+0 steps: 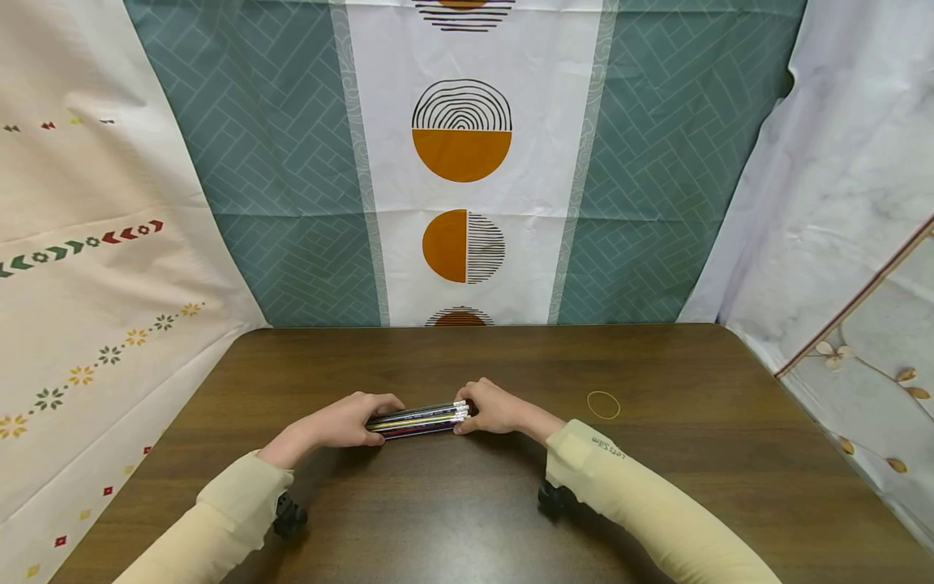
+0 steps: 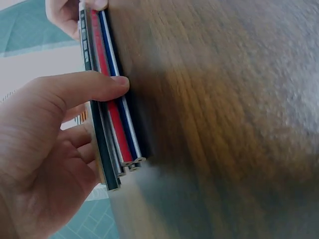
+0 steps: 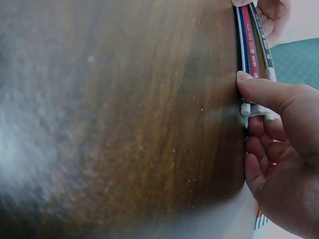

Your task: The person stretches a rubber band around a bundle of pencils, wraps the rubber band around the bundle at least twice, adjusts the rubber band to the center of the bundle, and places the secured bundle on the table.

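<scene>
A bundle of several pencils [image 1: 419, 419] lies crosswise near the middle of the table, held at both ends. My left hand [image 1: 350, 419] grips the left end, its thumb [image 2: 112, 88] across a red and a dark blue pencil in the left wrist view. Around the right end, where white erasers [image 3: 245, 108] show, curl the thumb and fingers of my right hand [image 1: 496, 407]. Bare unsharpened ends [image 2: 130, 164] stick out a little unevenly below my left thumb. The far side of the bundle is partly hidden by my fingers.
A yellow rubber band [image 1: 603, 405] lies on the brown wooden table [image 1: 657, 365], right of my right hand. Patterned cloth [image 1: 292, 162] hangs behind the table and along both sides. A dark wrist device [image 1: 289, 517] sits at each cuff.
</scene>
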`<state>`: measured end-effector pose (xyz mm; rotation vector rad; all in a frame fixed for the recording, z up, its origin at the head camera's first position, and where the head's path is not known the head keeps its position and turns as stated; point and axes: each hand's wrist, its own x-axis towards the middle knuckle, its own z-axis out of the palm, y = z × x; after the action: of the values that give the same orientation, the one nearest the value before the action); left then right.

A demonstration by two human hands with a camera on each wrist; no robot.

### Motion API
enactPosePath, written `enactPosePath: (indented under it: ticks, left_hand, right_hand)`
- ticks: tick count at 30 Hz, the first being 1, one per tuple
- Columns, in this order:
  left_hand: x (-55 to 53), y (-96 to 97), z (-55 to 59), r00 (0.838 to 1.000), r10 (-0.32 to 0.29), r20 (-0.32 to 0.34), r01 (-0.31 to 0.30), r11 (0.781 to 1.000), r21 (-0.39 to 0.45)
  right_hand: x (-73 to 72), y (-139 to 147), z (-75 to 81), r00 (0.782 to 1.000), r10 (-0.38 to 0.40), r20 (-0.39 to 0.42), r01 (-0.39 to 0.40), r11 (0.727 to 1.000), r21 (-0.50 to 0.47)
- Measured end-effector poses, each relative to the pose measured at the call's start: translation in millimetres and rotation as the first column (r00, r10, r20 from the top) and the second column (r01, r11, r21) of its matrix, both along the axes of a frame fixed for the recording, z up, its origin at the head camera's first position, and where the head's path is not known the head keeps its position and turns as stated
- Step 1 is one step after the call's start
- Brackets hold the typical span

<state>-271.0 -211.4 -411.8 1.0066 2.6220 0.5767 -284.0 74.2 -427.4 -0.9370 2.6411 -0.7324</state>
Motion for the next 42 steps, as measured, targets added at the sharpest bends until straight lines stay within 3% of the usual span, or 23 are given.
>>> enactPosePath:
  ticks: [10,16,22,27,31,36,42]
  left_hand:
    - [0.9,4.7,3.8,0.998,-0.062,-0.003,0.062,0.997,0.035]
    - [-1.0,6.6,3.5,0.999,-0.018,0.046,0.018,1.0,-0.006]
    - [-1.1,8.8,7.2,0.998,-0.011,0.065,0.014,0.999,-0.042]
    - [2.3,11.5,10.6,0.985,0.006,0.171,-0.002,1.0,-0.025]
    - [3.4,13.0,10.6,0.971,0.002,0.241,-0.007,1.0,0.019]
    - [3.8,13.2,9.8,0.965,-0.002,0.264,-0.007,0.999,0.033]
    - [4.6,14.7,9.3,0.95,-0.009,0.311,-0.009,0.998,0.054]
  right_hand:
    - [1.7,0,-1.1,1.0,0.005,-0.021,-0.005,1.0,-0.008]
    - [2.7,2,-0.9,0.999,0.016,-0.03,-0.017,1.0,-0.018]
    - [2.9,5,0.2,1.0,0.009,-0.021,-0.01,0.998,-0.061]
    - [3.3,8,1.2,0.995,0.016,0.097,-0.001,0.988,-0.153]
    - [6.8,9,1.0,0.974,0.049,0.222,0.005,0.972,-0.236]
    - [9.0,12,1.3,0.956,0.084,0.281,0.006,0.952,-0.306]
    - [8.3,15,1.1,0.944,0.057,0.325,0.064,0.935,-0.35]
